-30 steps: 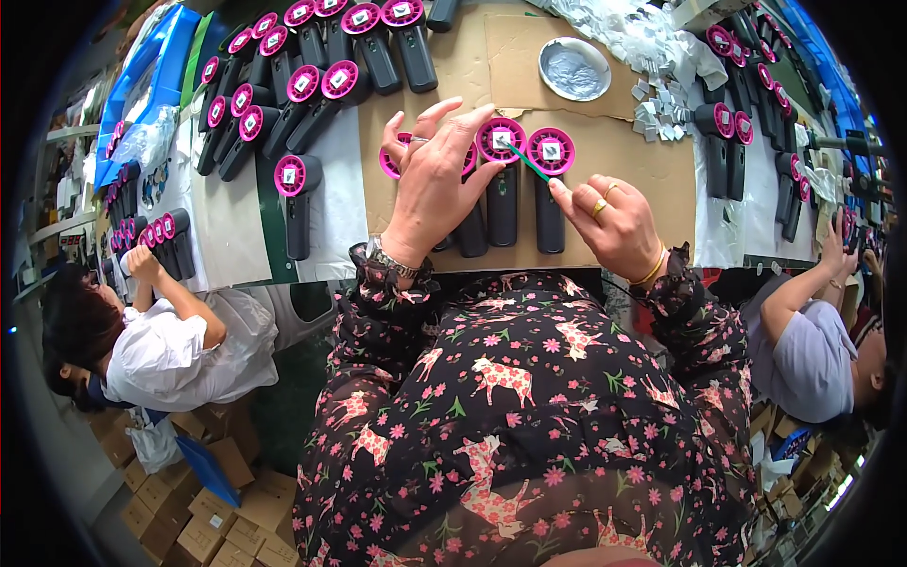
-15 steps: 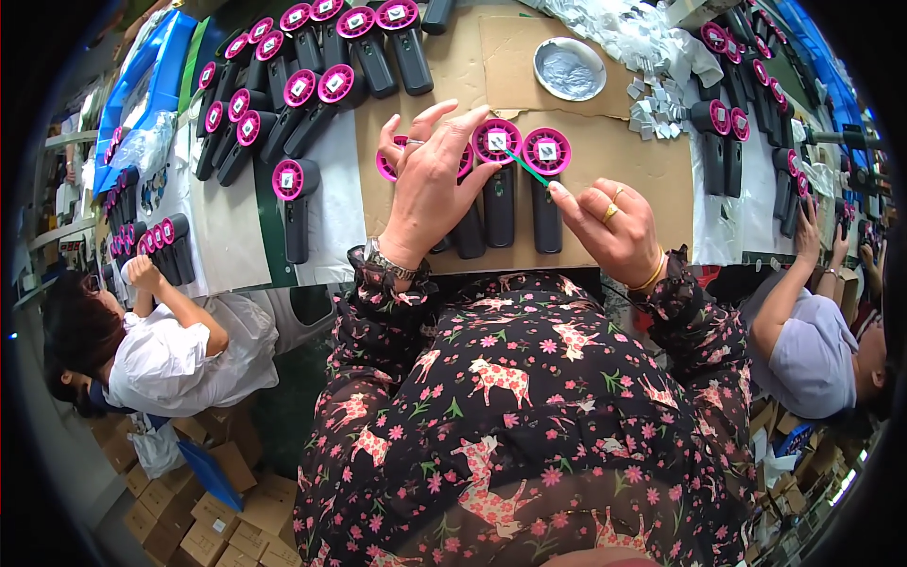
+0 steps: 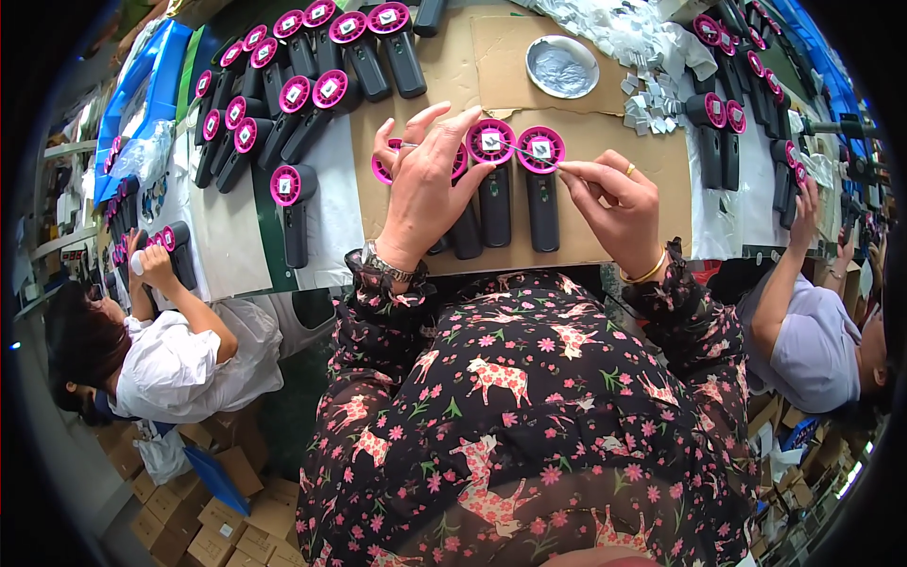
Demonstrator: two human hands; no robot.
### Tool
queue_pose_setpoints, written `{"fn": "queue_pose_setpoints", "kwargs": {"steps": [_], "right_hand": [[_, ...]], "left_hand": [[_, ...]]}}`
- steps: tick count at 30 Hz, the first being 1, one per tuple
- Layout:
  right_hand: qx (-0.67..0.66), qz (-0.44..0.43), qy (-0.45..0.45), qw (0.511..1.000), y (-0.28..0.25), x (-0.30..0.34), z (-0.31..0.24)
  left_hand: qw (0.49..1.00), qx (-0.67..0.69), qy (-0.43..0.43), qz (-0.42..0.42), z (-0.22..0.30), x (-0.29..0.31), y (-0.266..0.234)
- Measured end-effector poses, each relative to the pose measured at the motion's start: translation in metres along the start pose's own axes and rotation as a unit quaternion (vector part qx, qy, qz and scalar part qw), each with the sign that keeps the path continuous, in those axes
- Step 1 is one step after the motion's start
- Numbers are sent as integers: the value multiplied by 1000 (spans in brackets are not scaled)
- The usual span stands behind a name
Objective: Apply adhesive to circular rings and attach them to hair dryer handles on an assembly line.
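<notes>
Black handheld fans with pink round heads lie in a row on the cardboard in front of me. My left hand spreads its fingers over the leftmost fans, partly hiding their heads. Its index finger and thumb reach toward the middle fan, which has a white square with a grey smear at its centre. Between thumb and fingers, my right hand pinches a thin green stick. The stick slants across the head of the right fan, its tip near the middle fan's rim. The right fan's white square also bears a dark smear.
A round white dish of grey paste stands beyond the fans on a cardboard sheet. Beside it lie several small white squares and crumpled white sheets. More fans lie to both sides. People work at left and right.
My right hand has turned, and the stick's tip has drawn back to the right, off the middle fan's white square. My left hand stays nearly in place.
</notes>
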State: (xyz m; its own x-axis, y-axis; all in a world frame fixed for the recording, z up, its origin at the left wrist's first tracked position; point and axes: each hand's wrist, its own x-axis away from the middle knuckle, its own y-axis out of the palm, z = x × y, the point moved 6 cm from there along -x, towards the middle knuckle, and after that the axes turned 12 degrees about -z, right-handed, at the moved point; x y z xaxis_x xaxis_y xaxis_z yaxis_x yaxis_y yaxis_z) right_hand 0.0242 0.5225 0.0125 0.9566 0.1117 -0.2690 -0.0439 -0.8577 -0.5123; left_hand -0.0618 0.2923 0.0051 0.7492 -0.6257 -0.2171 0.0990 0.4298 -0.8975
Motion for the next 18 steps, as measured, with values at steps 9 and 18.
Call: {"fn": "queue_pose_setpoints", "kwargs": {"steps": [9, 18], "right_hand": [[-169, 101, 175, 965, -45, -16, 74], [-82, 69, 254, 961, -71, -39, 122]], "left_hand": [[1000, -9, -9, 5, -4, 7, -10], [998, -33, -52, -1, -20, 28, -18]]}}
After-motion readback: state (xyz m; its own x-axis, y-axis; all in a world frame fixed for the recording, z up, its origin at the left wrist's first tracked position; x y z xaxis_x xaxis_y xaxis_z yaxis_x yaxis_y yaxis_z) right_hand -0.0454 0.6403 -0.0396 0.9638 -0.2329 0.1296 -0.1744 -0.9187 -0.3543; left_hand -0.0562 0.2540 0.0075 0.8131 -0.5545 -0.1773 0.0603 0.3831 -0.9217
